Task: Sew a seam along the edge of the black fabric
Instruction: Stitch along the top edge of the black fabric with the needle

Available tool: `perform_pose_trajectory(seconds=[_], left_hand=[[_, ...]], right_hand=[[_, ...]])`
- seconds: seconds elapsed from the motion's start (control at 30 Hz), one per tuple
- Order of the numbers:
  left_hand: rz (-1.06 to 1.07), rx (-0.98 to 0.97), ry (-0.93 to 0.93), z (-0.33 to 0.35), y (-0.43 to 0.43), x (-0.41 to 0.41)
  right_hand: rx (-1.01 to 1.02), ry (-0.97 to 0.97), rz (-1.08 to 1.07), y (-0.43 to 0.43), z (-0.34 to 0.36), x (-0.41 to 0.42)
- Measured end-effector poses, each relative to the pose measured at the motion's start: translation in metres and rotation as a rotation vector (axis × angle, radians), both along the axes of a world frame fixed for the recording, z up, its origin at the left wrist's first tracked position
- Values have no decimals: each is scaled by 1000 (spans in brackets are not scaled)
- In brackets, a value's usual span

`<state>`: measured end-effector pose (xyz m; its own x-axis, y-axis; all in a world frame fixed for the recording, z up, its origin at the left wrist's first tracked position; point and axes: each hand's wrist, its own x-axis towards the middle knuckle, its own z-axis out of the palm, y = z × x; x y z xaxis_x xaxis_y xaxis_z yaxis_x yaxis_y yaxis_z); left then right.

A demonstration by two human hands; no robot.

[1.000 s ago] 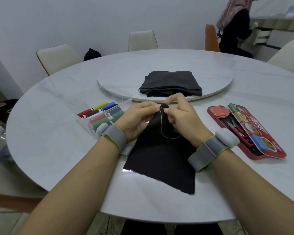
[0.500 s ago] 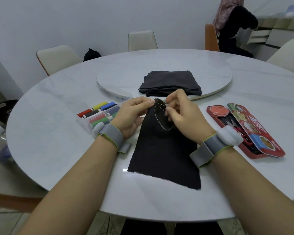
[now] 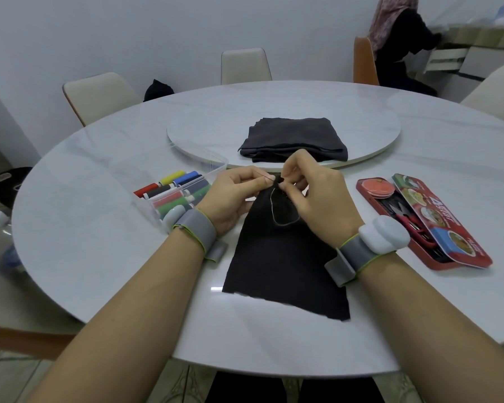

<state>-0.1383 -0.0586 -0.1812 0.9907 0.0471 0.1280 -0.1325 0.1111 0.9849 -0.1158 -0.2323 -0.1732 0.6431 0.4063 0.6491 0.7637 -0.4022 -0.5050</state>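
1. The black fabric (image 3: 285, 266) lies flat on the white round table (image 3: 99, 228), in the near centre between both forearms. Its far end is lifted off the table and its near edge lies towards the table's near rim.
2. The left hand (image 3: 233, 196) pinches the far-left edge of the fabric between thumb and forefinger; the other fingers are curled under.
3. The right hand (image 3: 317, 199) has its fingers curled, with thumb and forefinger pressed together on the far edge of the fabric, just beside the left fingertips. Whether a needle sits in that pinch cannot be told.
4. A pale thread (image 3: 277, 212) hangs in 1 loop on the fabric below the fingertips; its right side runs under the right hand.
5. Both hands hide the far edge of the fabric, so no seam can be seen there.
6. Left of the left hand stands a clear box (image 3: 157, 205) of coloured thread spools (image 3: 178, 181); the left wrist covers its near right corner.
7. Right of the right hand lies an open red tin (image 3: 370, 196), with its lid (image 3: 437, 216) resting across it and red-handled scissors (image 3: 405, 218) inside.
8. Far of the hands, a stack of folded dark cloth (image 3: 294, 141) rests on a round turntable (image 3: 376, 123).
9. Each wrist wears a grey band (image 3: 195, 231).
10. Chairs (image 3: 99, 94) stand around the far side of the table.
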Motion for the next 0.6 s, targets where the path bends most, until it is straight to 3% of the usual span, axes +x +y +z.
perform_pose_trajectory(seconds=[0.6], left_hand=[[-35, 154, 9, 0, -2, -6]], right_hand=[[26, -239, 17, 7, 7, -14]])
